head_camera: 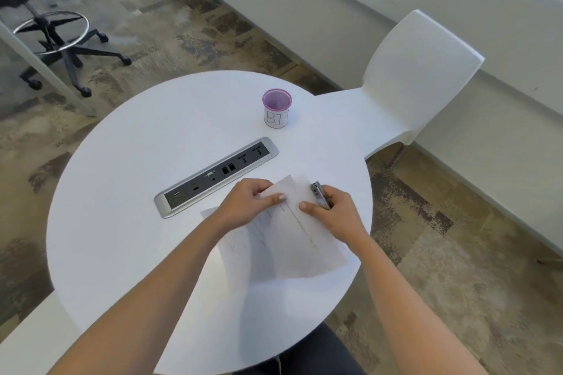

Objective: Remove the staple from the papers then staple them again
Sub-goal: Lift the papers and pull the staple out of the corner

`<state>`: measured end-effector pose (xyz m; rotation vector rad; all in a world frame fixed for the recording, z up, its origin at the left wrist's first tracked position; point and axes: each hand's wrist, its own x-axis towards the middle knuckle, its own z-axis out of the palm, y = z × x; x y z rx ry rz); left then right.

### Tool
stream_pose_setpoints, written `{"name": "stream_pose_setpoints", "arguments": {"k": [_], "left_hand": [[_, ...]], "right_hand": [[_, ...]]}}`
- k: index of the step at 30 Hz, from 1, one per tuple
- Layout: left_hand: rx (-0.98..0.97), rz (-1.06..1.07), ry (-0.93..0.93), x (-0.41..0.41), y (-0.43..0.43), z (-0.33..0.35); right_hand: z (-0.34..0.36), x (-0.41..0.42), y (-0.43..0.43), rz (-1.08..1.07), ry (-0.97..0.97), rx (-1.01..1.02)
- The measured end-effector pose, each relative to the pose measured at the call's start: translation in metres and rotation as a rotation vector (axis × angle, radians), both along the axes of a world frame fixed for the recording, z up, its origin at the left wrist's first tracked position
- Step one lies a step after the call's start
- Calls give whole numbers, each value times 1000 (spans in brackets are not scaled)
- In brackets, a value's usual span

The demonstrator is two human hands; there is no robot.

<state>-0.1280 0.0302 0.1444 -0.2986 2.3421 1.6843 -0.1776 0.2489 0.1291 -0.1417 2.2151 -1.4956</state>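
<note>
White papers: thin, limp; best pinched near top corner.
Left hand: pinching that corner.
Right hand: clamped on metal stapler.

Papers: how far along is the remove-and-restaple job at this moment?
Done: nothing provable; the staple is too small to see. In hand: the left hand pinches the top corner of the papers, and the right hand holds a metal tool beside it. Left: probably the restapling, since the sheets fan apart.
</note>
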Motion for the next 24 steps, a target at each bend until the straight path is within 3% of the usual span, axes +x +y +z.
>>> {"name": "stream_pose_setpoints", "arguments": {"k": [4, 8, 14, 19, 24], "left_hand": [[94, 73, 94, 12, 7, 28], [185, 237, 198, 25, 11, 53], [283, 434, 285, 45, 14, 82], [335, 522, 293, 57, 19, 100], [347, 551, 265, 67, 20, 118]], "right_hand": [[38, 2, -6, -3, 231, 86], [69, 19, -15, -263, 491, 114], [107, 48, -29, -387, 603, -23], [129, 70, -43, -521, 826, -56], [136, 81, -41, -601, 846, -172]]}}
